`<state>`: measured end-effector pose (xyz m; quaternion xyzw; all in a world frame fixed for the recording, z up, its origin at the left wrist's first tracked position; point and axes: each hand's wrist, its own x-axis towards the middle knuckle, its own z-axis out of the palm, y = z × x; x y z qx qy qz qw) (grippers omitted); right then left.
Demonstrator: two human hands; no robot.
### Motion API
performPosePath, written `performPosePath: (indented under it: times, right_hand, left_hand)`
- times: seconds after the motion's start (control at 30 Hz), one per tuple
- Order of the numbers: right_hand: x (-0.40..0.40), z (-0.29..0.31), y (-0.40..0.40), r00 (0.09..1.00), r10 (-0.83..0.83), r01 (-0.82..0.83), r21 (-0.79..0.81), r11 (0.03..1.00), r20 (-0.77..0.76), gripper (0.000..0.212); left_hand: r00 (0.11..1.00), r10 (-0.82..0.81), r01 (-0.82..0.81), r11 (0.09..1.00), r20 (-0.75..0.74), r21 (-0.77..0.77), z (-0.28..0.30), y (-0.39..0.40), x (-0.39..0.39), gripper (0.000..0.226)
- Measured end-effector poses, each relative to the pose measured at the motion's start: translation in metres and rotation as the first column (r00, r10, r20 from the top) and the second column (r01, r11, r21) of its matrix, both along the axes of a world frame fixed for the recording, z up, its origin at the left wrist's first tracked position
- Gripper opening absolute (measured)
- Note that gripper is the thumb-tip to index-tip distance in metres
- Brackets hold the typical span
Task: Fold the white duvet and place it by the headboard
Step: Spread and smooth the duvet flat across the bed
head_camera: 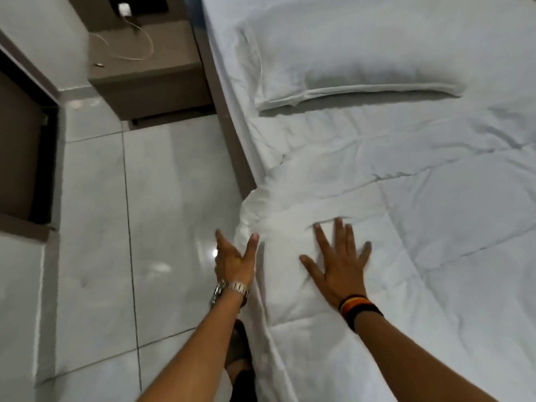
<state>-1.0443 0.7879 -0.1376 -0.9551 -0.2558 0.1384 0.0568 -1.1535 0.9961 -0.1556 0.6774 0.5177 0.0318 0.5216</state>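
The white quilted duvet (pixel 420 216) lies spread over the bed, its rumpled corner hanging a little over the bed's left edge. My right hand (pixel 339 259) rests flat on the duvet near that corner, fingers spread. My left hand (pixel 235 259), with a metal watch on the wrist, is open beside the duvet's hanging edge, thumb and fingers apart, just touching or very near the fabric. A white pillow (pixel 348 56) lies at the head end of the bed, beyond the duvet.
A brown bed frame (pixel 229 132) runs along the bed's left side. A brown nightstand (pixel 148 68) with a white cable stands by the head end. Glossy pale tiled floor (pixel 116 227) lies to my left, with a dark doorway (pixel 23 146) at the far left.
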Motion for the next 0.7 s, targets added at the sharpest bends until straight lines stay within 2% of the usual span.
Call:
performPosePath:
  times: [0.07, 0.13, 0.23, 0.33, 0.4, 0.47, 0.53, 0.6, 0.63, 0.7]
  right_hand:
    - [0.028, -0.001, 0.027, 0.996, -0.09, 0.09, -0.009, 0.996, 0.006, 0.082]
    - [0.043, -0.006, 0.041, 0.987, -0.159, 0.159, 0.025, 0.987, -0.019, 0.082]
    - [0.051, -0.019, 0.043, 0.983, -0.182, 0.182, 0.04, 0.982, -0.012, 0.081]
    - [0.048, -0.026, 0.042, 0.981, -0.193, 0.192, 0.082, 0.978, -0.006, 0.082]
    - [0.047, -0.022, 0.043, 0.976, -0.218, 0.219, 0.073, 0.973, -0.029, 0.081]
    - [0.042, -0.011, 0.045, 0.957, -0.287, 0.29, 0.133, 0.948, -0.044, 0.081]
    - [0.035, 0.005, 0.049, 0.928, -0.37, 0.364, 0.29, 0.885, -0.034, 0.081]
    - [0.025, 0.02, 0.048, 0.899, -0.438, 0.394, 0.41, 0.822, 0.014, 0.079]
    - [0.017, 0.026, 0.045, 0.885, -0.466, 0.419, 0.41, 0.81, 0.015, 0.078]
    - [-0.004, 0.03, 0.035, 0.857, -0.502, 0.511, 0.302, 0.805, -0.113, 0.077]
  left_hand:
    - [0.985, -0.169, 0.161, 0.97, 0.031, 0.181, 0.009, 0.039, 0.06, 0.133]
    - [0.93, -0.363, 0.338, 0.907, 0.062, 0.251, 0.015, 0.064, 0.123, 0.129]
    - [0.825, -0.543, 0.52, 0.838, 0.157, 0.163, 0.02, 0.075, 0.196, 0.143]
    - [0.754, -0.626, 0.624, 0.777, 0.2, 0.082, 0.018, 0.073, 0.229, 0.149]
    - [0.726, -0.659, 0.658, 0.749, 0.199, 0.08, 0.028, 0.065, 0.234, 0.135]
    - [0.676, -0.707, 0.696, 0.705, 0.208, 0.134, 0.048, 0.056, 0.229, 0.114]
    - [0.591, -0.796, 0.766, 0.605, 0.13, 0.216, 0.077, 0.059, 0.215, 0.109]
    - [0.509, -0.858, 0.838, 0.476, -0.069, 0.268, 0.105, 0.077, 0.201, 0.124]
    - [0.482, -0.858, 0.865, 0.433, -0.177, 0.254, 0.115, 0.09, 0.197, 0.135]
    - [0.42, -0.837, 0.907, 0.384, -0.351, 0.17, 0.127, 0.117, 0.186, 0.15]
